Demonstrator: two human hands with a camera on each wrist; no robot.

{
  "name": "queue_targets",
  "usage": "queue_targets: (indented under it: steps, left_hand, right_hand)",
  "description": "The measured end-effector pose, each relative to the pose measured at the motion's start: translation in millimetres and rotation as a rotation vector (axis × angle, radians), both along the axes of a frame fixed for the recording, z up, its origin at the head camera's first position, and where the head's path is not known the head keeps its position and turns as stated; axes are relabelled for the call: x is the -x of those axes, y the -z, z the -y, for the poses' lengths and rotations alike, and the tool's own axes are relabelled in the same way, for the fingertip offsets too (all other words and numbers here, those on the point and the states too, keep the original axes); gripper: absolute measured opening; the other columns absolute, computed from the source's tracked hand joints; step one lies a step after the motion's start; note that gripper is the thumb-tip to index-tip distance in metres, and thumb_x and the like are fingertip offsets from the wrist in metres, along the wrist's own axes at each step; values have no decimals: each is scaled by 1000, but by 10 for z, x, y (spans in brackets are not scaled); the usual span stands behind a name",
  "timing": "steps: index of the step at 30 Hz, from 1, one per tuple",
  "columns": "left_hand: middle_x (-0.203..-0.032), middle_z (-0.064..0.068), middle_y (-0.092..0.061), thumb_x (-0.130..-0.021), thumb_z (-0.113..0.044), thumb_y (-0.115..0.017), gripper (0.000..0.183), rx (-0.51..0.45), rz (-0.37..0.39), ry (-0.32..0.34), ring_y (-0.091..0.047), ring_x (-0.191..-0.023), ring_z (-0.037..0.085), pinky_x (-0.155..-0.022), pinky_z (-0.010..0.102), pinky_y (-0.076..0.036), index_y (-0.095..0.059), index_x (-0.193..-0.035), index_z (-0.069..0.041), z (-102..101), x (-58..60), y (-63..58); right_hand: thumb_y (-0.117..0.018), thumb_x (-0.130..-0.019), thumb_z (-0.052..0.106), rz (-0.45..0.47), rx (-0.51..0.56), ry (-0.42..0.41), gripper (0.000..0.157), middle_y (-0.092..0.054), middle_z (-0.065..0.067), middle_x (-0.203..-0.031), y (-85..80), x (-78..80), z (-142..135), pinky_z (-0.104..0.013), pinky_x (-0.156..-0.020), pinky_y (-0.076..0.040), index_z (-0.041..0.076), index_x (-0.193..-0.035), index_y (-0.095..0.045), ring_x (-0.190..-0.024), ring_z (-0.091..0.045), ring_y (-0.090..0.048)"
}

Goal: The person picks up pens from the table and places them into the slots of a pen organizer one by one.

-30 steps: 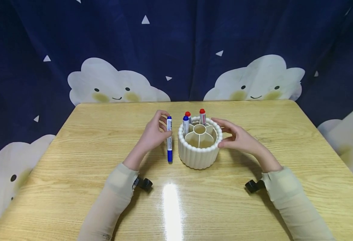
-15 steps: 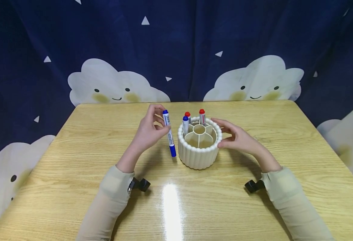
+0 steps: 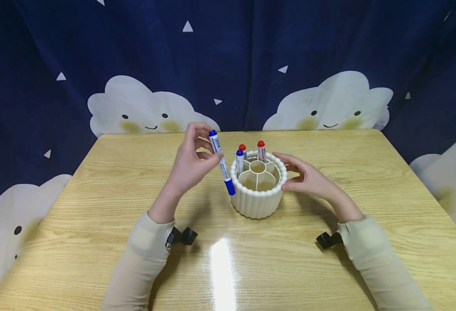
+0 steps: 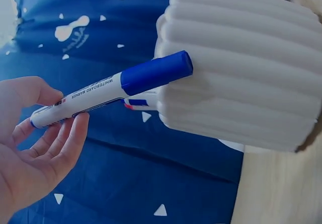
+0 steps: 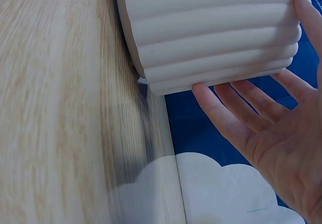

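Note:
My left hand [image 3: 190, 164] pinches a blue-capped whiteboard marker [image 3: 222, 162] between thumb and fingers. The marker is tilted, its blue cap down, at the left side of a white ribbed pen holder [image 3: 256, 205]. In the left wrist view, the marker's cap [image 4: 157, 73] overlaps the holder's wall; whether they touch I cannot tell. My right hand [image 3: 309, 178] holds the holder's right side, thumb at the near rim and fingers farther back. The right wrist view shows those fingertips [image 5: 201, 92] against the ribbed wall. Inside the holder stand a blue-capped marker [image 3: 240, 162] and two red-capped markers [image 3: 261, 151].
The holder has divided compartments around a central ring [image 3: 257, 167]. It stands on a wooden table [image 3: 107, 194]. A dark blue curtain [image 3: 235, 56] with white clouds hangs behind the table. A black wrist camera [image 3: 188, 236] sits under the left sleeve.
My left hand has lifted the marker from beside the holder, and the marker has gone from upright-looking to tilted, its cap swinging right toward the holder's rim. My right hand and the holder stay put.

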State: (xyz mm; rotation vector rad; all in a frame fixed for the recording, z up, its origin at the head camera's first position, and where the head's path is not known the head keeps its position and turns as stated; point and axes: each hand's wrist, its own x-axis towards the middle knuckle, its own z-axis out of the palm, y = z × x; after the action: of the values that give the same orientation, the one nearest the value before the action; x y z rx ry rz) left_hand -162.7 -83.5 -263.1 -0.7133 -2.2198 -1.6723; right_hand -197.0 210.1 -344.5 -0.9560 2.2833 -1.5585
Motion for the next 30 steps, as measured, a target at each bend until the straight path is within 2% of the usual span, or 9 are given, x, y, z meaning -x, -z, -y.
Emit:
queue_targets:
  steps: [4,10,13,22,30]
  left_hand:
    - [-91,10,-46,-71,6,-59,46,-35,-27,6,-53,-75,23,-60,31,-48,-34,-108,-3,-27,-10,-56]
    - [-92,10,-47,-72,6,-60,47,-81,-43,1,-53,-77,23,-62,32,-49,-34,-109,-3,-82,-25,-112]
    - [-92,11,-46,-72,7,-60,46,-109,-53,1,-53,-78,24,-63,31,-49,-34,-109,-3,-116,-25,-111]
    - [-91,15,-46,-72,8,-58,43,-156,-66,32,-53,-77,25,-64,34,-49,-33,-106,-2,-184,-2,-41]
    - [-91,12,-48,-73,7,-59,39,-111,-17,127,-54,-78,25,-64,37,-48,-36,-103,-2,-213,39,103]
  right_hand:
    - [-64,-72,1,8,3,4,72,-35,-10,-129,-79,-51,30,-35,-76,-47,8,-133,-26,-108,-24,-42]
    - [-65,-72,2,10,-2,12,73,-35,-7,-130,2,-1,-2,-33,-76,-47,12,-133,-27,-109,-23,-42]
    - [-64,-72,1,6,-5,12,73,-33,-8,-131,-7,-6,2,-33,-76,-47,11,-133,-26,-109,-24,-41]
    - [-64,-72,2,3,-13,22,71,-33,-14,-130,-133,-92,57,-34,-76,-47,5,-132,-26,-108,-27,-42]
    - [-66,-72,5,1,0,12,72,-34,-4,-131,29,15,-14,-33,-76,-47,16,-133,-28,-109,-21,-42]
